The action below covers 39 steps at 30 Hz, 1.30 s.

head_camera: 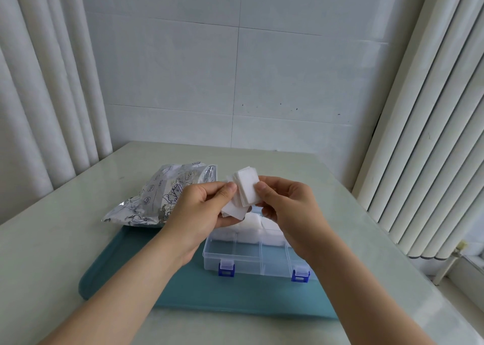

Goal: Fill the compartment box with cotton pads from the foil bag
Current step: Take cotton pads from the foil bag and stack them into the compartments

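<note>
Both hands hold a small stack of white square cotton pads (245, 190) in the air above the box. My left hand (203, 208) pinches the stack's lower left side with thumb on top. My right hand (285, 208) pinches its right edge. Below them stands the clear plastic compartment box (235, 253) with two blue latches, its lid open. White pads (255, 224) fill its far compartments; the near ones show only the tray beneath. The crinkled silver foil bag (157, 195) lies to the left, its open mouth facing right.
The box sits on a teal tray (131, 266) on a pale glossy table (52, 240). The bag's lower edge overlaps the tray's far left corner. White curtains hang at left and right, a tiled wall behind.
</note>
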Motion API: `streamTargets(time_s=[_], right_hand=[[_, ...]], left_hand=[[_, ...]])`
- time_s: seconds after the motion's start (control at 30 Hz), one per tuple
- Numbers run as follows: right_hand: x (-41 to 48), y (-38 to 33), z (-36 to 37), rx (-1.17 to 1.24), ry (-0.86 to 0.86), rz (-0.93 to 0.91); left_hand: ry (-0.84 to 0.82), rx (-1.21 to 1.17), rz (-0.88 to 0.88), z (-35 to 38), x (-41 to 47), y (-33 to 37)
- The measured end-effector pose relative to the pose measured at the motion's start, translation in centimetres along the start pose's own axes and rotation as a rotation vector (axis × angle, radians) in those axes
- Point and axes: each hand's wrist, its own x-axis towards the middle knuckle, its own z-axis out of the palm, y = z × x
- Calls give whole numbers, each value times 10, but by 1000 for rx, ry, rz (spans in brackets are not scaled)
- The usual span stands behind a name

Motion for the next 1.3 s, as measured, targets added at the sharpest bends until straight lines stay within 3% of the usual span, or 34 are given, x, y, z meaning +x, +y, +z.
streamTargets(time_s=[0.23,0.43,0.6,0.77,0.87,1.1,1.3], right_hand=[[2,2,2,117,5,47],[-2,1,3,-121,42,-66],[-2,-2,4,-151,-4,-76],[7,-4,-4,93,208,29],[7,-3,-10,92,215,47],[-6,-7,-1,-200,-72,-221],[-4,4,5,-369,-57,-368]], left_hand=[[43,33,32,1,-1,-1],[29,42,24,1,-1,1],[20,92,50,1,-2,2],[48,145,65,0,-2,4],[57,169,86,-1,-2,4],[-49,36,43,0,1,2],[-109,-136,6,0,0,7]])
